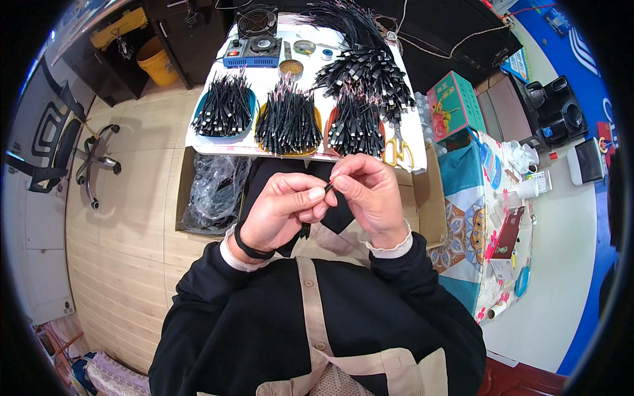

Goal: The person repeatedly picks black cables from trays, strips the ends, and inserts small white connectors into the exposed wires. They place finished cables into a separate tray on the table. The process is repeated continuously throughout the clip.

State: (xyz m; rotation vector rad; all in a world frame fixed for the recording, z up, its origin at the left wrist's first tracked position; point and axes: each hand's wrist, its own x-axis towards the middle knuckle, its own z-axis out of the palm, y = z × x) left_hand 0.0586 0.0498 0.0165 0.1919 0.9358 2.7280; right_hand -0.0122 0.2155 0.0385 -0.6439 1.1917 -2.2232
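My left hand [284, 201] and my right hand [370, 195] meet in front of the table edge. Both pinch a thin black cable [329, 187] between thumb and forefinger. A dark cable end [304, 231] shows below my left hand. Past my hands lie three bundles of short black cables: one in a blue tray [255, 109], one in a yellow tray [263, 150] and one in a red tray [331, 140]. Pinkish thin wires stick out at their far ends. Behind the right bundle is a larger heap of black cables [366, 76] with pale plugs.
Yellow-handled scissors [398, 153] lie at the table's right corner. Farther back are a blue soldering device [252, 54], a small fan [257, 22], a round tin [290, 68] and a solder spool [327, 54]. Under the table stands a box of clear plastic [214, 188]. A cluttered side table [462, 284] is right.
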